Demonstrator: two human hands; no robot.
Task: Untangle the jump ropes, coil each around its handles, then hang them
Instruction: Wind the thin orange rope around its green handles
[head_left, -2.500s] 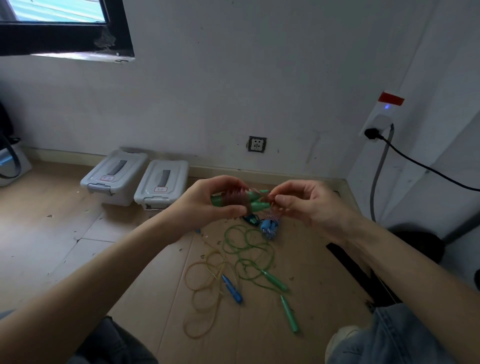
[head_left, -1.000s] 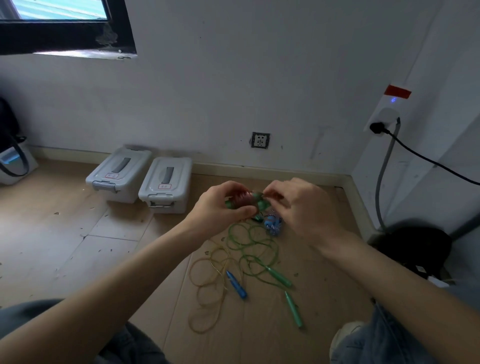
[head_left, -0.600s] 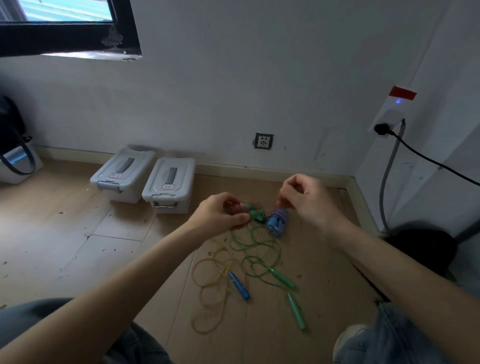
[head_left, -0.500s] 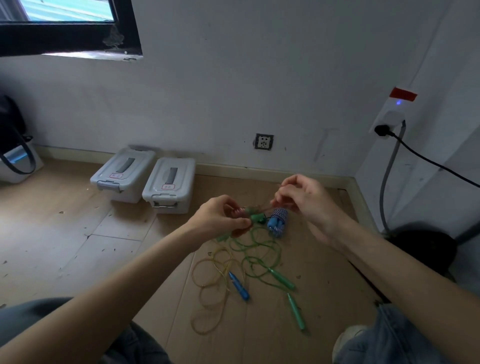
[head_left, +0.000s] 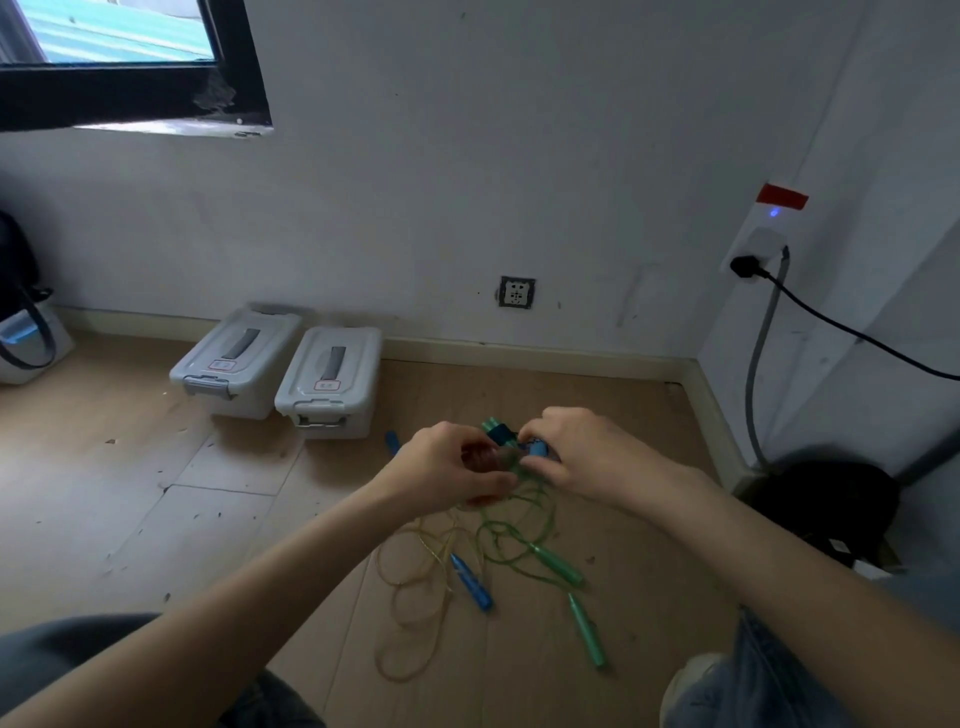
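Head view looks down on a pale wooden floor (head_left: 156, 519) meeting a scuffed white wall (head_left: 467, 182). At far left a dark window frame (head_left: 130, 98) sits high on the wall, and below it two grey lidded boxes (head_left: 275, 374) stand side by side against the skirting. A wall socket (head_left: 516, 292) is further right, and a black plug (head_left: 744, 267) with its cable hangs in the right corner.

Left hand (head_left: 447, 467) grips a bundle of reddish rope coiled round green handles (head_left: 485, 452), fingers curled round it; its long axis runs roughly left to right, the green end (head_left: 491, 427) pointing up and away toward the wall. Right hand (head_left: 576, 452), close against the left, pinches at the bundle's right end. Just behind the fingers lies a blue coiled bundle (head_left: 537, 447).

On the floor beneath, a yellow rope (head_left: 410, 597) loops loosely with a blue handle (head_left: 472, 582) pointing toward the lower right, tangled with a green rope (head_left: 509, 540) whose two green handles (head_left: 584, 629) lie slanting the same way.
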